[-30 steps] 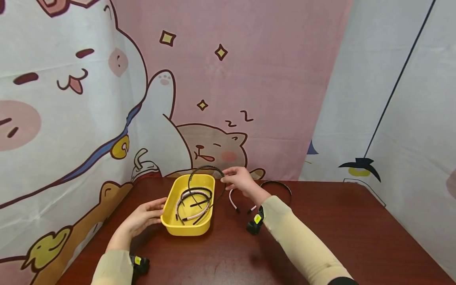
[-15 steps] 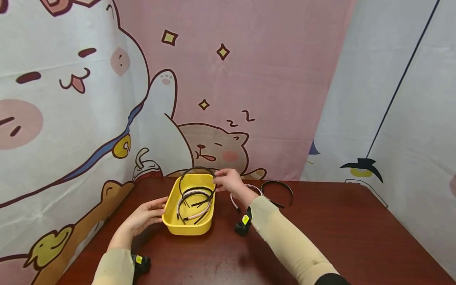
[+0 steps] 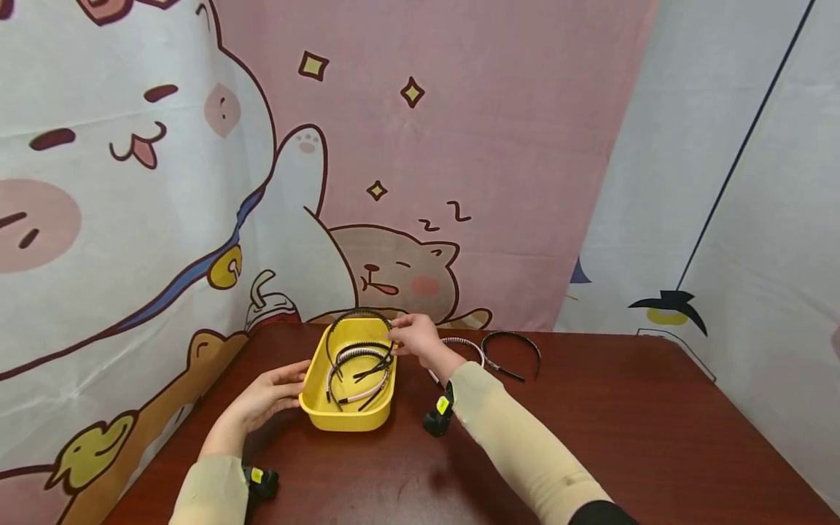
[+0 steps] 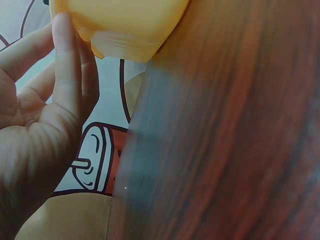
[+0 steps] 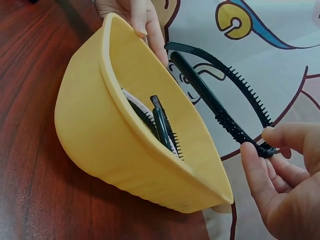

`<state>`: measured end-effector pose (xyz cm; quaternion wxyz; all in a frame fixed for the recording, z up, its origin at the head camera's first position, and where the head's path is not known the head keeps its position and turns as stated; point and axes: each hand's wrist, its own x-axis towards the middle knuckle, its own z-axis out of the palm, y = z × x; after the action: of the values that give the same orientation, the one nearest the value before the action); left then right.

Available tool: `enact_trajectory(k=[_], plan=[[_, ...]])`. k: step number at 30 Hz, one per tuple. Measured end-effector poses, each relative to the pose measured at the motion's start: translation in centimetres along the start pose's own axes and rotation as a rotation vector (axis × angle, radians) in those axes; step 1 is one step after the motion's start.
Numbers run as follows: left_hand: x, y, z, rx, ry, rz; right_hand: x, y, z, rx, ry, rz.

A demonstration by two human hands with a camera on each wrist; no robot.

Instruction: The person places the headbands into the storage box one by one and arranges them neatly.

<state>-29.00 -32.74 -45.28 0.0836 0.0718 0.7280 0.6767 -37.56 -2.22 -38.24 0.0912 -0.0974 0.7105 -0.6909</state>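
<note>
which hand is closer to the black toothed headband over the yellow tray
Right. The right hand pinches the black toothed headband at one end, above the yellow tray. The left hand touches only the tray's opposite side, apart from that headband.

Light is even, bright and soft from overhead. The surface (image 3: 590, 423) shows a dull sheen and faint shadows under the sleeves. The head view bends toward its edges; the left wrist view is blurred from 3 to 6 o'clock.
</note>
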Motion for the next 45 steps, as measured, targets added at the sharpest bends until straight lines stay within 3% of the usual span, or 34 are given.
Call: enact_trajectory(k=[23,39,45], plan=[[0.1,-0.1,0.1,0.003,-0.002,-0.002,0.7,2.3,1.7,-0.083,0.046,0.066],[0.2,0.0,-0.1,0.025,0.001,0.004,1.1,2.4,2.1,-0.284,0.072,0.014],[0.1,0.0,-0.1,0.024,0.008,-0.001,0.9,2.1,2.0,-0.340,0.054,0.034]])
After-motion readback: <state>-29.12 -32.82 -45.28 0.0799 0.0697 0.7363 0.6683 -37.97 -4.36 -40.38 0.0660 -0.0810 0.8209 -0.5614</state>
